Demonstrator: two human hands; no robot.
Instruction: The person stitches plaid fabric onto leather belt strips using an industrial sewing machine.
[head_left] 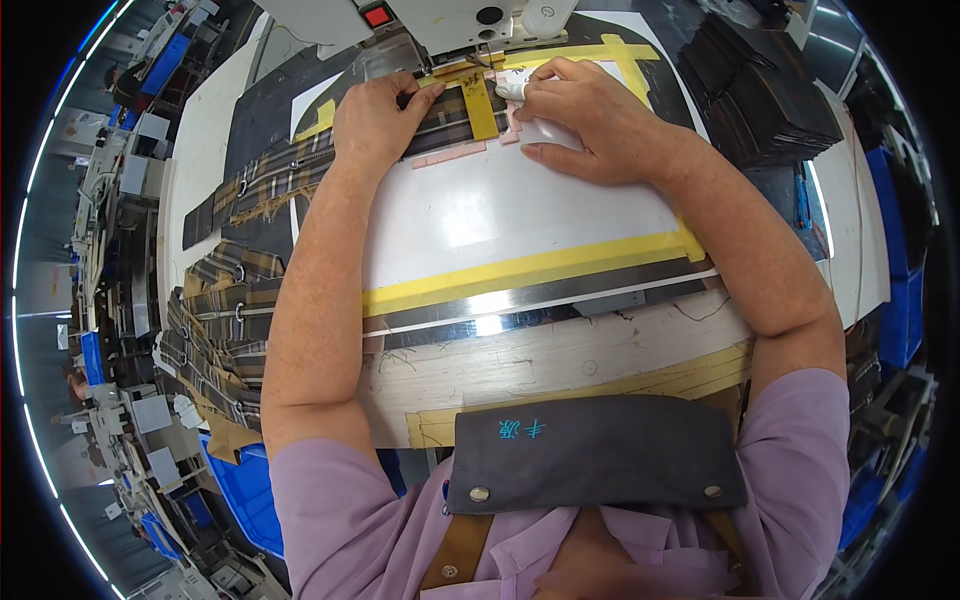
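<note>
"What's the biggest thing in front of you?"

"A white board [510, 205], with yellow tape [530, 273] along its edges. A sewing machine [440, 25] stands at its far side."

"Any writing?"

"Yes! Blue writing [522, 429] on the dark grey flap [610, 465] at my chest."

"And your hands?"

"My right hand [590, 120] is partly open, thumb well apart from my bent fingers. My left hand [380, 122] is curled, thumb stuck out over the checked cloth [435, 130]. I can't tell if it's pinching."

"Where's that cloth?"

"Just in front of the machine, between my hands. A yellow piece [483, 118] is on its right part, and pink strips [450, 156] are beside it."

"What's littlest?"

"The white wrap [511, 92] on my right hand's fingertip."
</note>
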